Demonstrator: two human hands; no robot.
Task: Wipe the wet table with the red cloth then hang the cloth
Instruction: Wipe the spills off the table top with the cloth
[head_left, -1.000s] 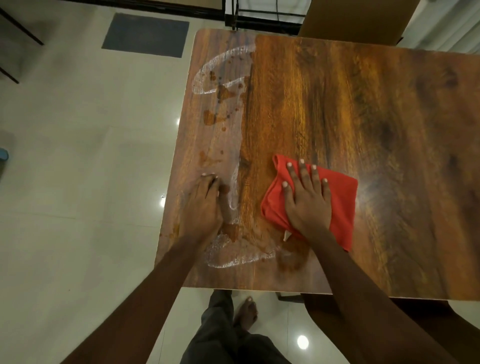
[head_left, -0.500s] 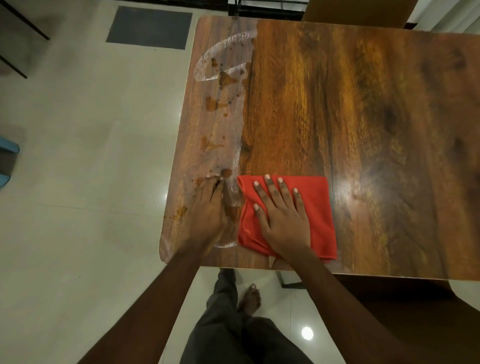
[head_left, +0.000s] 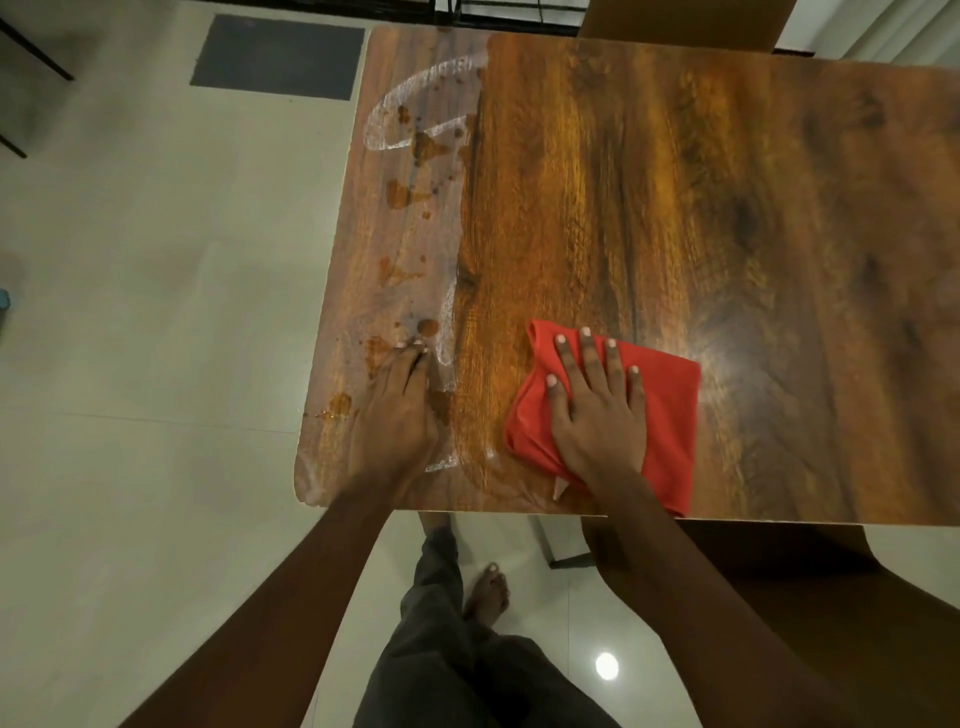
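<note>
Your right hand (head_left: 597, 415) lies flat with its fingers spread, pressing the red cloth (head_left: 670, 410) onto the desk (head_left: 753, 234), and the cloth's near corner reaches the front edge. Your left hand (head_left: 397, 415) is flat too, fingers straight and together. It holds nothing and rests on the wet strip (head_left: 415, 249) along the desk's left side. The cloth sits on wood that looks dry, right of the puddles, so the wiping seems well short of done (brownish drops run up toward the far left corner). Press with the whole palm and sweep leftward into the wet strip in long overlapping passes, lifting your left hand out of the path first. Draw the water inward from the left and front edges, lest it spill onto the floor (head_left: 156, 312). To the right and ahead the wood stretches wide, giving room for long strokes.
</note>
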